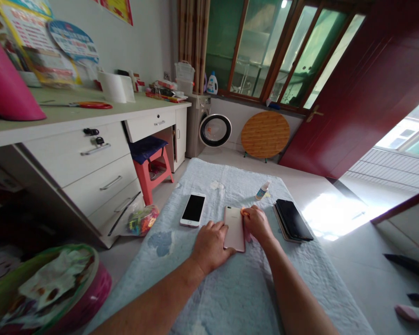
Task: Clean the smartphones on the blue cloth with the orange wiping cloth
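Observation:
A pale pink smartphone [234, 226] lies back side up on the cloth-covered table, its camera at the top left corner. My left hand [211, 246] grips its left side, fingers along the edge and thumb by the bottom. At the upper right edge of the phone, my right hand [257, 224] pinches a small orange cloth [245, 211]; a pinkish bit shows below the hand. A white smartphone [193, 210] with a dark screen lies to the left. Behind my right hand stands a small spray bottle [263, 190]. Stacked dark devices [293, 219] rest at the right.
A light blue cover [226, 298] drapes the table. Along the left runs a white desk [91, 158] with drawers, and a red stool [153, 170] beside it. A bin [97, 284] with waste stands at the lower left. Further back are a washing machine [197, 125] and round wooden board [265, 135].

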Demonstrator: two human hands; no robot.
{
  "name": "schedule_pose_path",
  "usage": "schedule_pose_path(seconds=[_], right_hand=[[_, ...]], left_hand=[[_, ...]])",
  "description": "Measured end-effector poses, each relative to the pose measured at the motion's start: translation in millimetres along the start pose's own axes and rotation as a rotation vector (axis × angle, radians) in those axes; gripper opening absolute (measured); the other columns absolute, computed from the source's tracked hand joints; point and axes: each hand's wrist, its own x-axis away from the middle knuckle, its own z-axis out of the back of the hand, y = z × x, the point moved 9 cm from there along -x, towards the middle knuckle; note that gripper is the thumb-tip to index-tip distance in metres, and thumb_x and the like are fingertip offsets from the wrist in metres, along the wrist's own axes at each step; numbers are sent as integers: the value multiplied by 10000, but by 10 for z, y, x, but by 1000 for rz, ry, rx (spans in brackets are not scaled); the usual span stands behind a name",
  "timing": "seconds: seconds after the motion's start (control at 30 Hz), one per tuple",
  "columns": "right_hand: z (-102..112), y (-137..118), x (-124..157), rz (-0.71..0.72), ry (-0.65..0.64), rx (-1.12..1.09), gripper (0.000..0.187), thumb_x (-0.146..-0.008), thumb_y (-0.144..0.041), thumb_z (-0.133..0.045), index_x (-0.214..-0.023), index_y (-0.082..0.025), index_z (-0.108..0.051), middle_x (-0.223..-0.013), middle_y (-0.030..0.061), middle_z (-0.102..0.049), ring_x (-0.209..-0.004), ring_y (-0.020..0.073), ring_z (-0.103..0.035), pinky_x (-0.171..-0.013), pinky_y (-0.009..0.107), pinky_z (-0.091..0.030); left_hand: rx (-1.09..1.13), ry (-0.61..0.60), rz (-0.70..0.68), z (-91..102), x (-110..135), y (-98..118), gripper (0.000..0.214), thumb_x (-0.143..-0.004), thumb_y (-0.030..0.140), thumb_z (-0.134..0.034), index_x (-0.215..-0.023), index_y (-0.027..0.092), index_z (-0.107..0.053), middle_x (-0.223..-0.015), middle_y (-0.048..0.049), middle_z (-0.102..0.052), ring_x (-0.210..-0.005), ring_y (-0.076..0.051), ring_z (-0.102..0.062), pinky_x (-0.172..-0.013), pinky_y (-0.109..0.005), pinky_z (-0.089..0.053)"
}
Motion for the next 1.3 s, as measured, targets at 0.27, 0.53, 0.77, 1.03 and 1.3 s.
schedule_pose_path(seconds=[0.27,0.53,0.77,1.03,1.3], right_hand=[[57,-126,191,65,-141,38,277,-827,-131,-465,-673,-166,-692,-713,25,-574,-693,118,-519,-644,213,-323],[106,-278,616,61,-204,17,293,-861,-125,-444,-690,-177,-676,-791,47,-604,-688,121,-538,-627,226,-342],[145,-330,887,93,-241,-82,304,-855,-120,-433,-656,-188,-654,-759,25,-583,-675,116,-528,-631,217,-341],[84,-250,707,56,-207,-24,281,-848,-126,-451,-670,-184,-661,-754,28,-587,-722,128,-541,-653,223,-333],[1,-110,251,-35,-104,39,299,-905,-182,-428,-722,-165,-664,-784,35,-562,-676,110,-502,-621,224,-311]], left_hand=[[-3,-5,-5,-9,2,-3,472,-722,532,-715,-1049,212,-598,-1131,-76,-614,-1042,-293,-531,-919,-398,-413],[-13,-4,-18,-6,1,0,467,-736,535,-692,-1061,215,-591,-1127,-74,-620,-1037,-294,-534,-906,-393,-412],[-12,12,-12,-6,-3,6,433,-731,503,-707,-1038,217,-598,-1107,-70,-627,-1033,-285,-538,-905,-378,-414],[-6,-30,-22,-19,-7,5,456,-752,535,-686,-1060,214,-586,-1125,-79,-613,-1065,-290,-528,-929,-380,-404],[6,7,-37,-17,-10,-4,467,-724,533,-715,-1037,206,-602,-1119,-84,-618,-1043,-292,-534,-927,-390,-417]])
